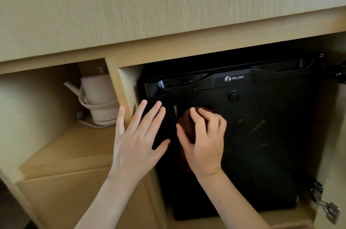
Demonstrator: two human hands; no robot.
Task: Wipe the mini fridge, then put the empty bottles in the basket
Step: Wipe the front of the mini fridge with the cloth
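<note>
A dark brown cloth (pixel 187 127) is clenched in the right hand (pixel 204 139) against the mini fridge (pixel 262 135) door's left edge. The left hand (pixel 136 135) is laid flat, fingers spread, empty. Firm overlapping passes toward the smudged right side are advised; no bottles or basket are visible.

Fridge (pixel 262 135): glossy black, white "WELLWAY" logo (pixel 234 78), faint pale-brown smears on the door.
Cloth (pixel 188 126): dark reddish brown.
Cabinet (pixel 168 13): light tan wood, fine pale vertical grain.
Kettle (pixel 99 96): cream white, cord (pixel 97 106) the same colour.
Hinge (pixel 325 204): silver metal.
</note>
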